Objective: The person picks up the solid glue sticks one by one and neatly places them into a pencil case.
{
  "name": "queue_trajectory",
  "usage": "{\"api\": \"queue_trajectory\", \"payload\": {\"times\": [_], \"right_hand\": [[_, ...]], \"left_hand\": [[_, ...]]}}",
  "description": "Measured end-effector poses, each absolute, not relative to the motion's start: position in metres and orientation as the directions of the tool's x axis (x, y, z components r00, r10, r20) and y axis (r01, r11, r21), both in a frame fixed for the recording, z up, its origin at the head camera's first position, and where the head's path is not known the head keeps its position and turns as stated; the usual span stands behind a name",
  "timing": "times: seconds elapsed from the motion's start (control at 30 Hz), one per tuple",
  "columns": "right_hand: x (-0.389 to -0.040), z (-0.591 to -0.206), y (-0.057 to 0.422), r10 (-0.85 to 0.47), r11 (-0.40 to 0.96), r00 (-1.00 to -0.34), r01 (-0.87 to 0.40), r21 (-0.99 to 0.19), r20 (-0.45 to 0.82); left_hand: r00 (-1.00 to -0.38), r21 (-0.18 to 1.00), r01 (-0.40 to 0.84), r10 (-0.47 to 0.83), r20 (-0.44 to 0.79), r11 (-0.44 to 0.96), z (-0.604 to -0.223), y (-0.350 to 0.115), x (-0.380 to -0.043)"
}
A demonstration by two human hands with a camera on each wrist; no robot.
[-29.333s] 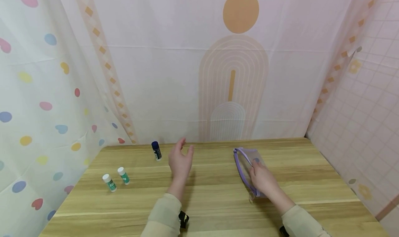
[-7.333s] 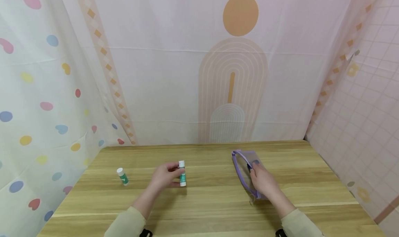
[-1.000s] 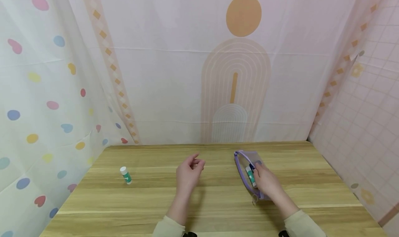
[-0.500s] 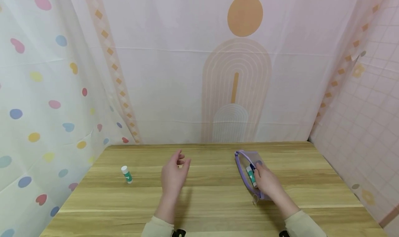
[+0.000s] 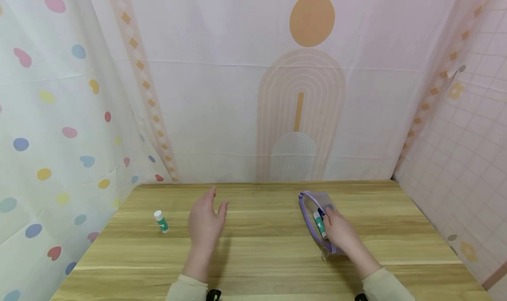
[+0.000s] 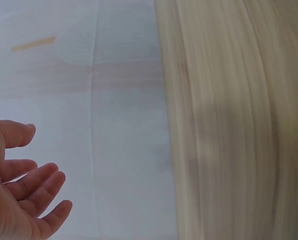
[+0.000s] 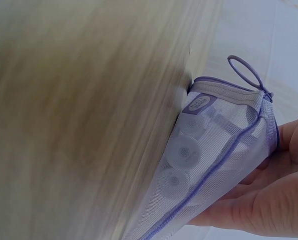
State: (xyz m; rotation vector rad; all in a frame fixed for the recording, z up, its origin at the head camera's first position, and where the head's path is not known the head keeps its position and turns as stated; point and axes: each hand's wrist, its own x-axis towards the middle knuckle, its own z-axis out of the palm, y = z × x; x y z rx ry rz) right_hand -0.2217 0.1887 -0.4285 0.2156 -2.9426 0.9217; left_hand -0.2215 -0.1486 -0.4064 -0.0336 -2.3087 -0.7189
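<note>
My right hand (image 5: 341,231) grips the near side of a purple-edged mesh pouch (image 5: 305,214), keeping its zip mouth spread. Inside the pouch lies a green glue stick with white ends (image 5: 320,225), beside a navy glue stick (image 5: 321,212) partly hidden by the fingers. In the right wrist view, round ends of sticks show through the mesh (image 7: 223,165). My left hand (image 5: 205,222) is empty above the table, fingers loosely spread; the left wrist view shows the same hand (image 6: 19,200) bare. Left of it, another green glue stick with a white cap (image 5: 161,222) stands upright.
The wooden table (image 5: 261,266) ends at the back against a pale curtain (image 5: 222,116). Patterned curtains close off the left and right sides. A ring-shaped loop (image 5: 325,252) hangs from the pouch's near corner.
The navy stick and one green stick went from the table into the pouch. In the last second my left hand moved left, away from the pouch, its fingers spreading. The right hand stays put.
</note>
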Motion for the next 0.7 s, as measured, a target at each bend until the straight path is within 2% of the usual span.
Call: {"api": "queue_trajectory", "payload": {"times": [0.23,0.7], "right_hand": [[-0.222,-0.429,0.189,-0.119,0.81,-0.989,-0.149,-0.567,0.089],[-0.221,-0.428,0.188,-0.116,0.809,-0.989,-0.148,-0.569,0.093]], "left_hand": [[-0.725,0.427,0.196,-0.163,0.669,0.883,-0.407,-0.17,-0.223],[-0.628,0.363,0.152,-0.194,0.753,0.919,-0.405,-0.213,-0.221]]}}
